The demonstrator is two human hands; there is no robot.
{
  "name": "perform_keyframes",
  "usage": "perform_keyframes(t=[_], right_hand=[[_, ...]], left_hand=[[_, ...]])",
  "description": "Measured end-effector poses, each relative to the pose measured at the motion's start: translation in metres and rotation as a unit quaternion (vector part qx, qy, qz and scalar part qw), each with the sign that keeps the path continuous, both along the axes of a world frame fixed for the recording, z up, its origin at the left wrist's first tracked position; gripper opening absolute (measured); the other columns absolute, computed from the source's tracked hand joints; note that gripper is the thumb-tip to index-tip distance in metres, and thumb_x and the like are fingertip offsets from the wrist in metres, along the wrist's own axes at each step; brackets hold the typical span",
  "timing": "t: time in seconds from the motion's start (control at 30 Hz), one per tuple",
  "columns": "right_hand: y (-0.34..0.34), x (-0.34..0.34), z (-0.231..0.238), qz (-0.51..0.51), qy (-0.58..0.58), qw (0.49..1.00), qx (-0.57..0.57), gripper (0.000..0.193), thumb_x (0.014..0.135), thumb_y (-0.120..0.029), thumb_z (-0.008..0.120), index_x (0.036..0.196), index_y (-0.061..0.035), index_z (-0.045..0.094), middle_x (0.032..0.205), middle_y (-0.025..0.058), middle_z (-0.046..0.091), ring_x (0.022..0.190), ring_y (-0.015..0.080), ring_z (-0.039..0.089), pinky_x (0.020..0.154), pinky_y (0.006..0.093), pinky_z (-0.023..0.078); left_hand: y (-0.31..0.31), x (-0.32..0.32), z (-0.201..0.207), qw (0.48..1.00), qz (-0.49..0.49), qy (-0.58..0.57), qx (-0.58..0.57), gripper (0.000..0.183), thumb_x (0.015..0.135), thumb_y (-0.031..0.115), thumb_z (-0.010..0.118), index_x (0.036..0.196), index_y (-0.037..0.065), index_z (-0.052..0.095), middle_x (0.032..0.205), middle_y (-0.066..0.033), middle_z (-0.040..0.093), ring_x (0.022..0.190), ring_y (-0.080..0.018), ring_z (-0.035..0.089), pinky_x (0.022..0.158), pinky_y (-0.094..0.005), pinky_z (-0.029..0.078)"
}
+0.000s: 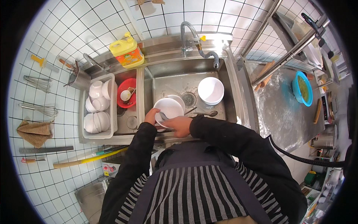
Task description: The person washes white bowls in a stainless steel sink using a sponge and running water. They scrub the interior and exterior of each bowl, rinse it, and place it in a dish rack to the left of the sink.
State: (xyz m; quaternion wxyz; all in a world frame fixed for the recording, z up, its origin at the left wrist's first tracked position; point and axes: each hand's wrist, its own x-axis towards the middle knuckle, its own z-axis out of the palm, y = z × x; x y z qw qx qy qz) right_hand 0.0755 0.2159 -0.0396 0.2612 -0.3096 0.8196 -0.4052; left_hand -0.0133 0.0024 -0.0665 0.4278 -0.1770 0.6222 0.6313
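- While both hands work at the frame's centre, the left hand (151,116) grips the rim of a round white ceramic bowl (168,108) over the steel sink (223,78).
- The right hand (179,126) closes on its lower edge.

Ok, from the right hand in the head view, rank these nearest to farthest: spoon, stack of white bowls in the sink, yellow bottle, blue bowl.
From the right hand:
1. Spoon, in the sink just right of the hand.
2. Stack of white bowls, farther back in the sink.
3. Yellow bottle, on the sink's back ledge, left.
4. Blue bowl, on the counter, far right.
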Motion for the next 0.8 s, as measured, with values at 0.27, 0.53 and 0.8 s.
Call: perform_keyframes(t=[0.27, 0.53, 0.8], right_hand=[[0.011, 0.004, -0.021, -0.082, 0.464, 0.856, 0.213, 0.039, 0.079, -0.015, 0.069, 0.118, -0.0109, 0.069, 0.132, 0.0126, 0.061, 0.131, 0.0299, 0.052, 0.111, 0.0485, 0.040], [-0.035, 0.002, -0.016, -0.173, 0.170, 0.969, 0.039, 0.027, 0.087, -0.017, 0.067, 0.113, -0.0146, 0.071, 0.090, 0.0157, 0.072, 0.084, 0.0376, 0.070, 0.076, 0.0479, 0.055], [-0.009, -0.008, 0.000, -0.057, 0.279, 0.957, 0.056, 0.016, 0.083, -0.017, 0.068, 0.098, -0.0124, 0.072, 0.088, 0.0099, 0.074, 0.086, 0.0324, 0.072, 0.075, 0.0447, 0.057]], left_hand=[[0.007, 0.000, 0.007, 0.995, -0.012, 0.096, -0.038, 0.056, 0.084, 0.028, 0.060, 0.139, 0.021, 0.058, 0.117, -0.0091, 0.064, 0.100, -0.0319, 0.067, 0.069, -0.0566, 0.059], [0.008, -0.017, 0.000, 0.993, 0.085, -0.061, 0.063, 0.064, 0.080, 0.041, 0.063, 0.139, 0.021, 0.050, 0.123, -0.0126, 0.060, 0.109, -0.0377, 0.063, 0.075, -0.0616, 0.056], [0.009, 0.007, -0.053, 0.978, 0.187, 0.079, 0.045, 0.062, 0.087, 0.036, 0.055, 0.143, 0.010, 0.044, 0.127, -0.0184, 0.058, 0.111, -0.0420, 0.062, 0.083, -0.0644, 0.055]])
